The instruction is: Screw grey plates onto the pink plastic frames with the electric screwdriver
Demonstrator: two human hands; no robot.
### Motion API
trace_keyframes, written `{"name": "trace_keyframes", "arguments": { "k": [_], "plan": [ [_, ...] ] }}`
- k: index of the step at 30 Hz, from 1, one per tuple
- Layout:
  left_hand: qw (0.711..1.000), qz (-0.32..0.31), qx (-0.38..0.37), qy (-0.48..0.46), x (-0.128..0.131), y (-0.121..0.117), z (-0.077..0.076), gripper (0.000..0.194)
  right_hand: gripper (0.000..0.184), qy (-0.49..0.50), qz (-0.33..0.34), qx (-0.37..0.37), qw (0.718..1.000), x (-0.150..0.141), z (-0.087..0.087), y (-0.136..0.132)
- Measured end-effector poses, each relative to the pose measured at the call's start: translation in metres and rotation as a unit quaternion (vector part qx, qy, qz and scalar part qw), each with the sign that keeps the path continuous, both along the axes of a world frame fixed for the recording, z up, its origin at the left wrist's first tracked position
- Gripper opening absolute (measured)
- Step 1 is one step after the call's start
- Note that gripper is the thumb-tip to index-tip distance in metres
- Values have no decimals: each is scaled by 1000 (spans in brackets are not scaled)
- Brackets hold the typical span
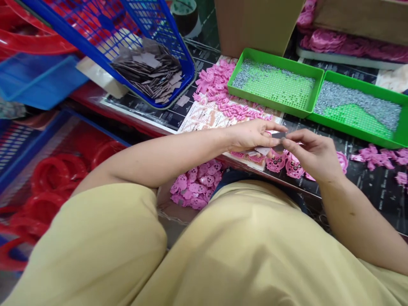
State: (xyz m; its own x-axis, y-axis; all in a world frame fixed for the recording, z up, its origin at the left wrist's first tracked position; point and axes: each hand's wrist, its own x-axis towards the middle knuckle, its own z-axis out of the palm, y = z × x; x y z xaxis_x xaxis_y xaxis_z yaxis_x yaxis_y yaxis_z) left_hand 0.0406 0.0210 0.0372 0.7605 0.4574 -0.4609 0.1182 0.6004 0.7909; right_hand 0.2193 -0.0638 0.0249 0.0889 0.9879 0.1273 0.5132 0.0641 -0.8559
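My left hand point(255, 138) is closed on several thin grey-brown rectangular pieces point(262, 150), which stick out below its fingers. Between both hands, at the fingertips, shows a dark flat piece point(278, 135). My right hand point(314, 152) pinches the end of that piece between thumb and fingers. Under the hands, along the table's near edge, lie round pink plastic parts point(293, 165) with small metal spots on them. Part of that row is hidden by my hands. Similar flat pieces point(153, 70) fill the bottom of a tilted blue basket point(188, 63).
Green trays point(276, 111) of small silvery screws stand at the back, with pink parts point(216, 80) heaped beside them. More pink parts point(374, 156) lie at right. A box of pink pieces point(197, 185) sits below the table edge. Red rings point(47, 174) fill a crate at left.
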Motion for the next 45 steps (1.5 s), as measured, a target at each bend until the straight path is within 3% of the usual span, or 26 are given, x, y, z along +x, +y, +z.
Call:
{"name": "trace_keyframes", "arguments": {
  "k": [3, 6, 9, 11, 13, 17, 20, 22, 25, 31, 36, 40, 45],
  "plan": [
    [999, -22, -26, 12, 7, 3, -1, 35, 31, 112, -72, 13, 991, 9, -8, -6],
    [997, -34, -56, 33, 15, 5, -3, 15, 28, 136, -116, 65, 982, 16, -14, -15],
    [994, -64, -80, 33, 24, 2, -3, 34, 15, 60, -66, 132, 987, 23, -15, -20],
    [995, -71, -69, 28, 28, -1, -2, 35, 7, -3, 6, 163, 987, 29, -14, -20],
    [997, -61, -33, 35, 28, -3, -1, 32, 13, -68, 49, 165, 983, 35, -12, -20],
    [995, -16, 59, 74, 24, -5, 0, 32, 24, -154, 44, 131, 978, 36, -6, -27],
    [990, -9, 104, 94, 23, -7, -1, 35, 41, -194, 22, 166, 967, 29, -4, -33],
    [988, -20, 118, 96, 23, -8, -2, 35, 36, -231, 17, 184, 955, 24, -3, -35],
    [989, -17, 107, 100, 22, -7, -5, 32, 16, -265, 10, 169, 949, 23, -5, -34],
    [992, 76, -4, 102, 8, 11, -5, 13, 16, -277, 25, 163, 947, 24, -27, -36],
    [999, 19, -38, 18, 0, 12, -7, 55, 14, -324, 68, 184, 925, 20, -41, -42],
    [1000, -14, -8, 0, 8, 4, -10, 62, 15, -295, 42, 177, 938, 26, -24, -41],
    [992, -101, 69, 32, 31, -8, -4, 71, 32, -215, -8, 125, 968, 33, -8, -39]
  ]
}}
